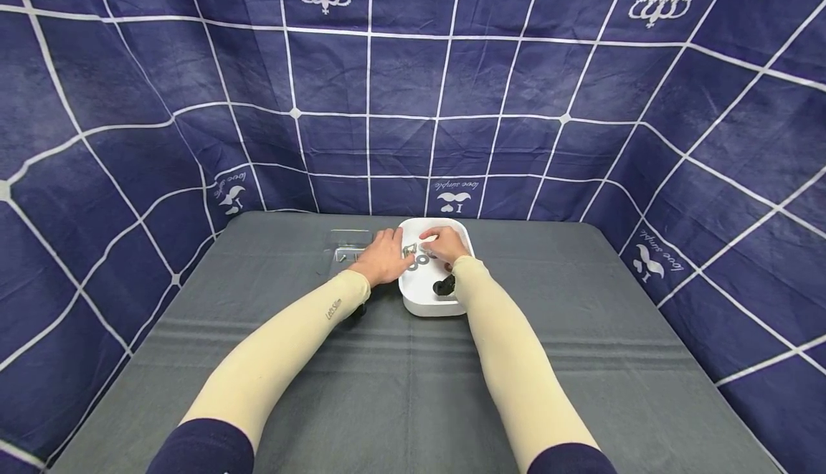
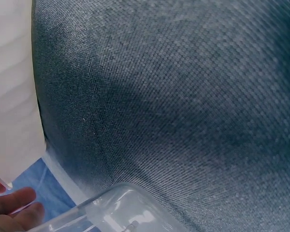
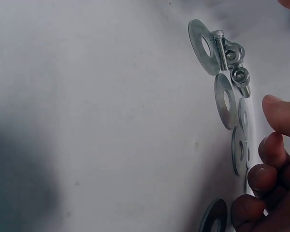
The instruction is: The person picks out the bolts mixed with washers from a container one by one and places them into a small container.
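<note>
A white tray (image 1: pixel 426 305) with rounded corners stands on the grey cloth. My left hand (image 1: pixel 385 255) rests at its left rim, fingers stretched forward and thumb toward the inside. In the left wrist view, fingertips (image 2: pixel 19 203) appear beside the tray's white wall (image 2: pixel 12 96). My right hand (image 1: pixel 447 244) hovers inside the tray, fingers loosely bent; in the right wrist view a gap shows between thumb and fingers, with nothing visible in it. Next to it lie flat metal washers (image 3: pixel 225 101) and several socket head screws (image 3: pixel 240 76). A black piece (image 1: pixel 444 287) lies nearer the front, partly hidden by my right sleeve.
A clear plastic box (image 1: pixel 342 253) with small metal parts sits left of the tray, its raised lid (image 1: pixel 351 236) behind. Some dark object (image 1: pixel 355 314) shows under my left wrist. Blue curtain (image 1: pixel 413 137) with white lines surrounds the grey table (image 1: pixel 581 316) behind and at the sides.
</note>
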`<state>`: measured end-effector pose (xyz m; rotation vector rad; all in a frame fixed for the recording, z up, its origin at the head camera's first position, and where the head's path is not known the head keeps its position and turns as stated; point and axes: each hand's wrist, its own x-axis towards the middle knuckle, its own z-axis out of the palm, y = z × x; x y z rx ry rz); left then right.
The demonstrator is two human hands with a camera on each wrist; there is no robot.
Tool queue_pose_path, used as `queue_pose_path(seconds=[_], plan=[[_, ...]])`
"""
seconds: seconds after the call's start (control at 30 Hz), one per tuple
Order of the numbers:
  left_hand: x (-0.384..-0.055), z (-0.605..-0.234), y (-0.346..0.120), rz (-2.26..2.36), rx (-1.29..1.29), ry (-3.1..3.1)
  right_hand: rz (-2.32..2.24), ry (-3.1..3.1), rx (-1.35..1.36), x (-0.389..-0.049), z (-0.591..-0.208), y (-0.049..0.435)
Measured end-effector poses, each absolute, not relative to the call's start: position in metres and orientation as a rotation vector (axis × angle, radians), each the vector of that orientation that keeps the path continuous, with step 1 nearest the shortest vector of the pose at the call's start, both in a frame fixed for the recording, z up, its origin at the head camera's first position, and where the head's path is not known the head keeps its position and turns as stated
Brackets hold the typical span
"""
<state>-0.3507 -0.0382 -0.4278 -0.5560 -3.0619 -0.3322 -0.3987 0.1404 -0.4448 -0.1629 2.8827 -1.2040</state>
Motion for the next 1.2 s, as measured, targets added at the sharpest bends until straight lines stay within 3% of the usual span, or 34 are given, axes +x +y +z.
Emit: queue_pose_path(seconds=[1.2], plan=[[-0.348, -0.430, -0.038, -0.343, -0.533, -3.035, -1.076, 2.913, -0.230, -0.403, -0.454, 0.136]])
